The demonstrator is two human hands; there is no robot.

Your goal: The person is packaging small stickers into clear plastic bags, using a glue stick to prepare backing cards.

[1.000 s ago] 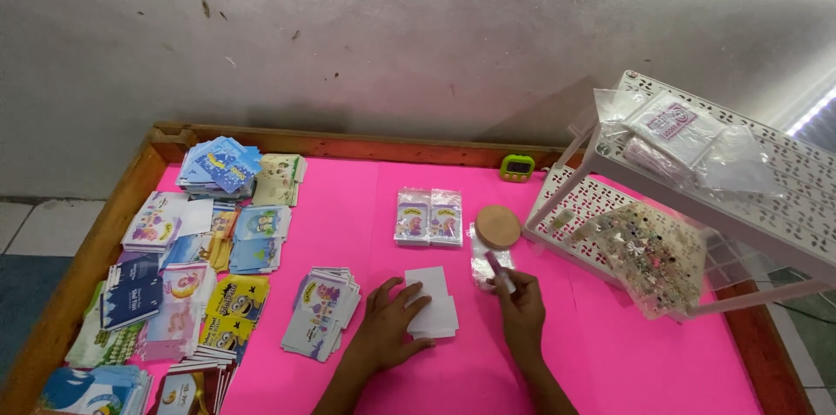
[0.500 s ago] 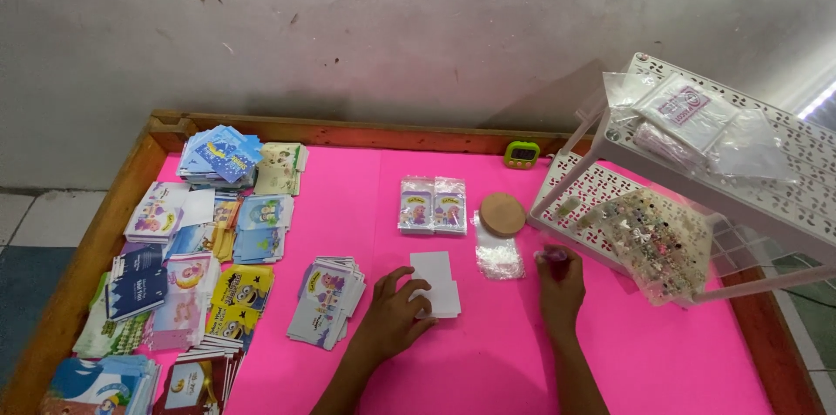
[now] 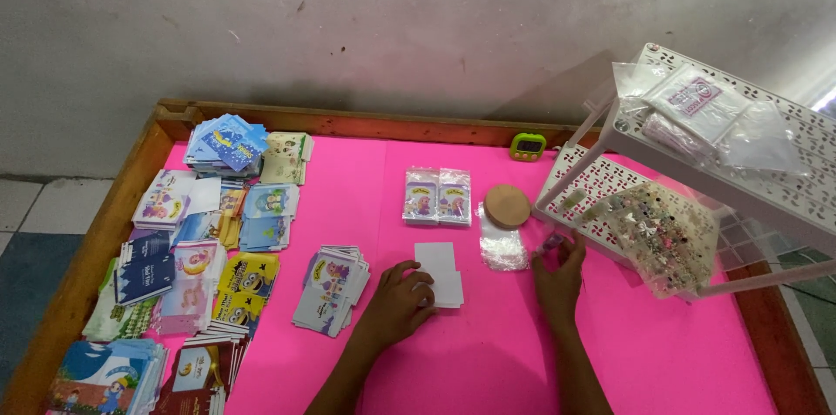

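Reaching farther, right hand [image 3: 557, 280] now pinches a small item at the white rack [image 3: 592, 184]; left hand [image 3: 399, 302] rests open on white cards [image 3: 440, 271]

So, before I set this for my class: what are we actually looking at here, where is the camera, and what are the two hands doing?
There is no machine. The one view comes from a camera worn on a person's head, looking down at their own two bare hands over a pink table with a wooden rim.

The left hand rests flat on small white cards, holding nothing. The right hand reaches toward the lower shelf of a white perforated rack and seems to pinch something tiny; it is too small to identify.

Between the hands lies a small clear bag, with a round wooden lid just behind it. Further back are two sealed picture packets and a little green timer. Stacks of colourful printed cards fill the left side. A clear bag of small trinkets sits on the rack.
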